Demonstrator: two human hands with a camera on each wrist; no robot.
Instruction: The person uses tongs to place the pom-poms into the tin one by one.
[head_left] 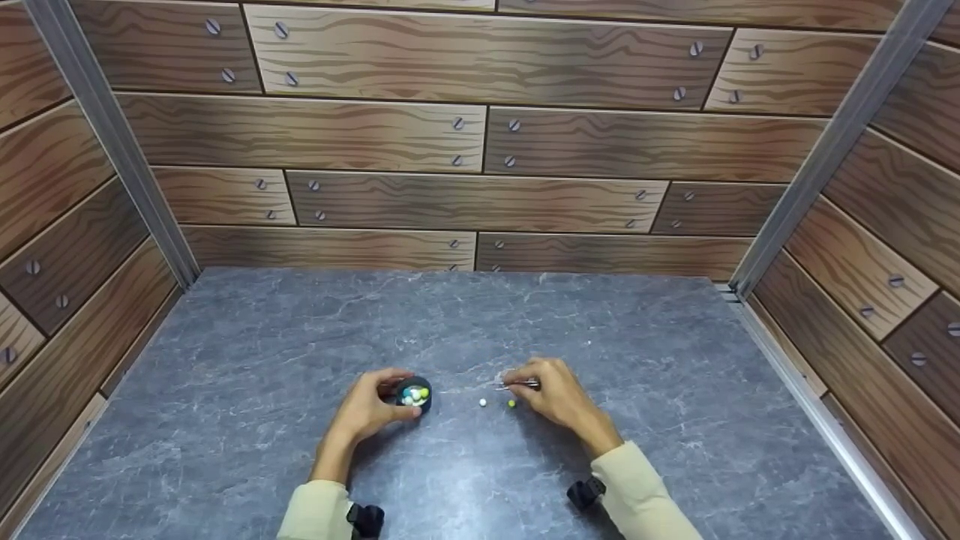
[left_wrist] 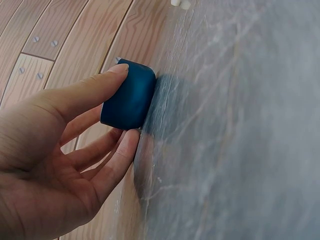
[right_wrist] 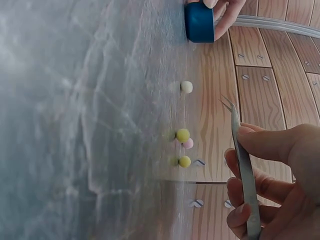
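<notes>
A small round blue cup [head_left: 424, 406] stands on the table with several white, yellow-green and blue beads [head_left: 416, 393] inside. My left hand [head_left: 365, 406] holds it from the left, thumb and fingers curved round its wall [left_wrist: 131, 97]. To the right, my right hand [head_left: 553, 391] pinches metal tweezers [right_wrist: 245, 172] between thumb and fingers. Their bent tips are slightly apart with no bead between them, raised off the table. A white bead [head_left: 482, 403] and a yellow-green bead [head_left: 511, 403] lie between the hands. The right wrist view also shows a pink bead [right_wrist: 188, 144] and another yellow bead [right_wrist: 185, 161].
The grey marbled table [head_left: 300, 330] is enclosed by wood-patterned panels [head_left: 390, 135] at the back and sides. Metal rails [head_left: 825, 157] run along the corners. Black wrist cameras [head_left: 586, 493] sit at both sleeves.
</notes>
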